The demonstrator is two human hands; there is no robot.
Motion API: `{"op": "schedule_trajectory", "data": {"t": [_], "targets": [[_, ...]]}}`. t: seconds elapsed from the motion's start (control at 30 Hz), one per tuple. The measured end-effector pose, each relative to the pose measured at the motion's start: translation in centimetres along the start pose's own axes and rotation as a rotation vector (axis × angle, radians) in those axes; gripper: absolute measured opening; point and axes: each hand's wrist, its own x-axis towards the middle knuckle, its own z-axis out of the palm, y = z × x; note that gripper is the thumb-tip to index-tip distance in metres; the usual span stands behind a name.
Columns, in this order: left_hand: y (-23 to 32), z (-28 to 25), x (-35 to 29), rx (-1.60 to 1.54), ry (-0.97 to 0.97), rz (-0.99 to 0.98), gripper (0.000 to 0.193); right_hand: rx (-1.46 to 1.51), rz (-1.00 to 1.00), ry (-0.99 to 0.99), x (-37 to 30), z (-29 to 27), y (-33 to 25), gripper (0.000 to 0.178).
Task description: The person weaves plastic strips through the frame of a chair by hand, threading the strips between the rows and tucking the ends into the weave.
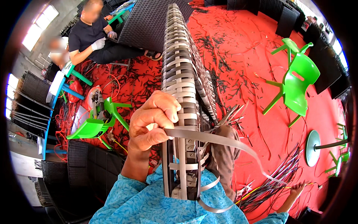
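Apparently weaving edge of black-grey panel (pixel 179 71): pinching flat grey strip (pixel 223 140) in left fingers (pixel 153 137); can't tell about right fingers (pixel 297 186); likely threading next.

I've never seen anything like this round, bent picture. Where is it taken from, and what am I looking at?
There is no machine here, just a person's two bare hands. The single picture comes from a wide fisheye camera worn on the head, looking down, so straight edges curve near the rim.

The left hand pinches a flat grey strip beside a woven panel, seen edge-on. The right hand is stretched out to the side, near the strip's far end; its grip is too small to make out.

On the red floor lie dark scraps and a bundle of long strips. A green chair stands at right; a co-worker sits at upper left.
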Motion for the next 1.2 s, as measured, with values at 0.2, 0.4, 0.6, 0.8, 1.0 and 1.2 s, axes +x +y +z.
{"op": "schedule_trajectory", "data": {"t": [0.2,0.4,0.6,0.8,1.0,1.2], "targets": [[0.6,0.0,-0.5,0.033,0.053,-0.050,0.036,-0.014,0.003,-0.584,-13.2,17.8,-1.0,0.016],[1.4,0.3,-1.4,0.185,0.043,-0.054,0.031,-0.357,-0.286,-1.103,-25.8,26.9,-0.8,0.019],[1.5,-0.6,-2.3,0.230,-0.002,-0.050,0.023,-0.394,-0.404,-1.504,-35.2,32.5,-1.2,0.019],[0.8,-0.3,-1.9,0.176,-0.018,-0.007,0.026,-0.710,-0.524,-1.759,-44.7,37.1,-0.4,0.010],[0.6,-0.5,-1.3,0.109,-0.061,0.009,0.023,-1.125,-0.908,-1.794,-50.1,38.7,-0.4,0.008],[0.5,-1.2,-1.8,0.130,-0.063,0.015,0.021,-1.089,-1.587,-1.869,-51.5,40.1,-0.6,0.016]]}}
